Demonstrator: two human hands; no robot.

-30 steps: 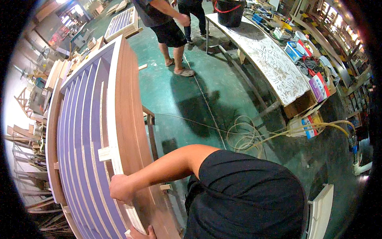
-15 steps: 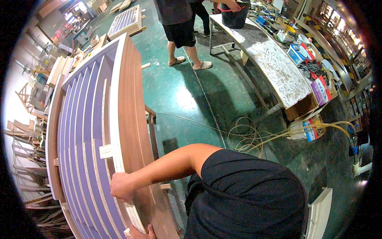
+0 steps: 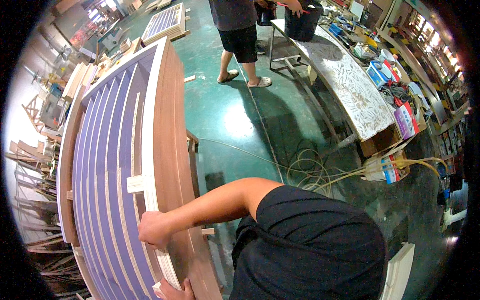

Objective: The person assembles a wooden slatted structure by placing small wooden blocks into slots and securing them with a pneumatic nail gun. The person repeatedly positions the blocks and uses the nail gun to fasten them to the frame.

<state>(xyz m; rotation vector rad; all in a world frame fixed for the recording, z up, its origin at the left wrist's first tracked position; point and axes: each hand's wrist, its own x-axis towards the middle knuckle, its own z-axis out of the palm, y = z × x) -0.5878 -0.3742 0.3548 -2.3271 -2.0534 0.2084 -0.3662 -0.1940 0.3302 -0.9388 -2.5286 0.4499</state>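
Along my left side lies a large slatted wooden frame (image 3: 165,100), with a brown wood-grain side, a pale edge and long purple panels between pale slats. My right hand (image 3: 155,230) is closed over its near edge, knuckles up, around a pale layered wooden strip (image 3: 164,262). Lower down, at the picture's bottom edge, my left hand (image 3: 175,290) wraps the same strip with its thumb on the brown side; part of this hand is cut off. A short pale block (image 3: 135,184) sticks out across the edge beyond my right hand.
A person (image 3: 237,45) in dark clothes stands ahead by a long table (image 3: 357,102) with a mottled white top. A black bucket (image 3: 302,22) rests on it, another hand at its rim. Coiled hose (image 3: 310,172) lies on the green floor. Wooden strips (image 3: 35,200) stack at left.
The whole view has shifted slightly, moving the surroundings right and down in the picture. Both my hands keep their places on the strip.
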